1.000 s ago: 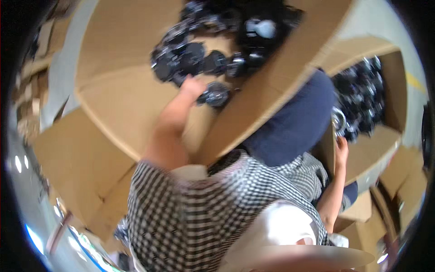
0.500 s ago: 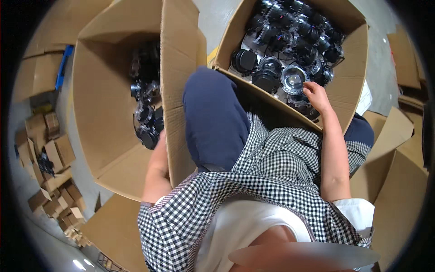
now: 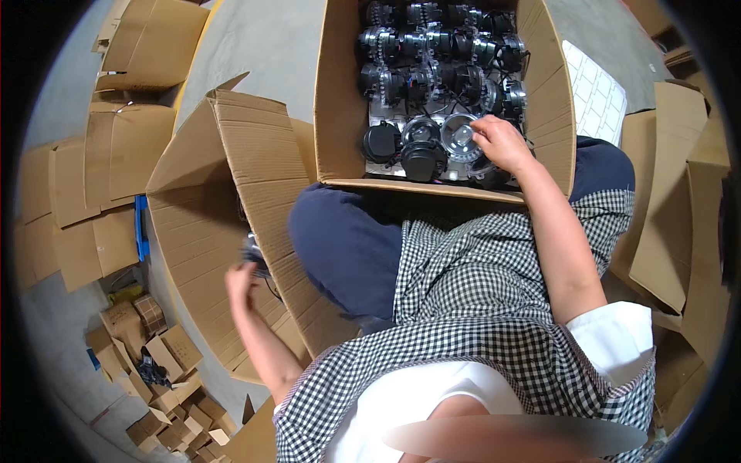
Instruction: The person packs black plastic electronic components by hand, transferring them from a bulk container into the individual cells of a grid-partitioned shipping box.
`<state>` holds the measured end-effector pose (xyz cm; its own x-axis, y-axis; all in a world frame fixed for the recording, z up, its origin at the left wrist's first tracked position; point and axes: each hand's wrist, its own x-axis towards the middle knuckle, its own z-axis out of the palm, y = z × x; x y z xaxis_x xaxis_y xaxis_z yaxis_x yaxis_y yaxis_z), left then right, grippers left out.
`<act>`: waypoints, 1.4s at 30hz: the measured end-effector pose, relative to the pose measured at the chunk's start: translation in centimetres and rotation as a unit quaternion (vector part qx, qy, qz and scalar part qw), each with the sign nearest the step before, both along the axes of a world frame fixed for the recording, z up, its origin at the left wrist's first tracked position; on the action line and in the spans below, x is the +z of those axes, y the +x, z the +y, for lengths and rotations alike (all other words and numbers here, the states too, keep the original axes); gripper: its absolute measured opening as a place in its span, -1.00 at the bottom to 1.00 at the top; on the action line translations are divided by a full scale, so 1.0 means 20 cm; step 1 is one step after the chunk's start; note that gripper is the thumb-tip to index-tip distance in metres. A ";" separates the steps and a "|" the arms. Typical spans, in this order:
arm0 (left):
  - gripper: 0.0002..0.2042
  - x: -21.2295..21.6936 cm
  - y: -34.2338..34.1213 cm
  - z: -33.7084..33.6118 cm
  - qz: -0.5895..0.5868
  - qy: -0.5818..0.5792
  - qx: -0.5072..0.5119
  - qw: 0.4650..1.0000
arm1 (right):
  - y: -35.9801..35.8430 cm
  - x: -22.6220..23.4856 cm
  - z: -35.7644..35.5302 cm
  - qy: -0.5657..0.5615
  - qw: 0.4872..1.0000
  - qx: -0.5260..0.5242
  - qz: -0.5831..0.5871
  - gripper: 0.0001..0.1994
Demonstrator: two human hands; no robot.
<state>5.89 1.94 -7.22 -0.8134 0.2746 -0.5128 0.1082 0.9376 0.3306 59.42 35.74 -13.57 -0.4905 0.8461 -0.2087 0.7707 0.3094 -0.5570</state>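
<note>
Front carton stands open before the person, its near wall between the knees. The right forearm crosses that wall and is best kept clear of the edge. Side carton stands open at the person's left; a slow, straight reach is advised there. Both are plain brown board with faint ridges.

Lens units lie in close rows inside the front carton: black housings, glossy clear rims, loose wires between. Judged best practice is to hold them by the housing and keep wires from catching.

Right hand: fingers bent, touching the rim of a clear-lens unit in the front carton's nearest row; whether they grip it cannot be told. Left hand: blurred, fingers curled at a dark part inside the side carton; grasp cannot be confirmed.

The clear-lens unit is round, shiny and transparent; fingertips should stay off its centre. Just beside it, a black-capped unit shows a smooth, dark, disc-like face.
</note>
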 end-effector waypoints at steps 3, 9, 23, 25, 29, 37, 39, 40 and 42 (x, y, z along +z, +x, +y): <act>-0.78 0.73 0.02 0.06 0.193 0.232 -0.021 0.953 | -0.18 0.17 -0.04 0.094 0.983 0.016 0.154 -0.71; -0.49 1.03 0.82 0.75 0.113 0.383 -0.320 0.859 | -0.41 0.58 -0.10 -0.023 0.871 0.093 0.482 -0.14; -0.41 -0.22 0.84 1.54 -0.007 -0.088 -0.510 0.856 | -0.18 0.57 0.15 -0.047 0.888 0.196 -0.413 -0.59; -0.44 -0.27 0.84 1.53 -0.012 -0.175 -0.489 0.855 | -0.36 0.57 0.10 0.025 0.867 0.251 -0.429 -0.67; -0.31 -0.41 0.91 1.53 -0.006 -0.231 -0.482 0.845 | -0.65 0.27 0.06 0.215 0.915 0.275 -0.203 -0.87; 0.01 -0.32 1.00 1.56 -0.049 -0.313 -0.496 0.808 | -0.88 -0.27 0.08 -0.041 0.971 0.207 -0.110 -0.55; -0.04 -0.32 1.01 1.51 -0.007 -0.280 -0.494 0.823 | -0.85 -0.29 0.09 -0.035 0.971 0.209 -0.108 -0.49; -0.08 -0.32 1.02 1.50 0.034 -0.242 -0.493 0.835 | -0.84 -0.29 0.09 -0.027 0.972 0.206 -0.111 -0.42; -0.20 -0.32 1.04 1.50 0.066 -0.220 -0.519 0.823 | -0.83 -0.29 0.09 -0.071 0.969 0.185 -0.149 -0.33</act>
<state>26.64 32.04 -13.52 -0.3142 0.6687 -0.6739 0.9344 0.3435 -0.0948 42.88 37.54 -19.42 -0.6544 0.5764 -0.4893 0.7552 0.5306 -0.3849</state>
